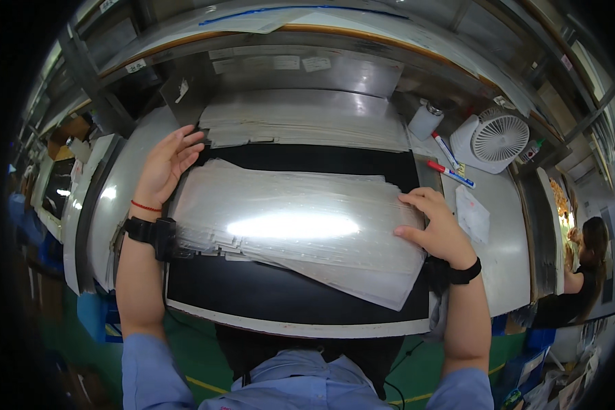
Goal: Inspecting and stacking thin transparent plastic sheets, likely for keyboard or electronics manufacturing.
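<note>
Your right hand (443, 225) meets the right end of the clear plastic sheets (301, 195), thumb and fingers spread; your left hand (165, 167) hangs open, off them. 1 ragged stack, fanned across the black mat (287, 290)! Looks like evening-up; next calls for steady contact at both ends. Behind, white labels (286, 62), too small to read.

Glossy, plastic-looking translucent sheets (287, 191) over a matt black mat (307, 290)

The sheets look smooth and throw back a hard glare; behind, a metal-looking panel (355, 72) has a dull sheen, with paper slips (316, 64) on it; the side tabletop (495, 270) is smooth, the fan (466, 141) satiny plastic, the marker (451, 173) glossy plastic, the sleeves (150, 369) matt cloth
</note>
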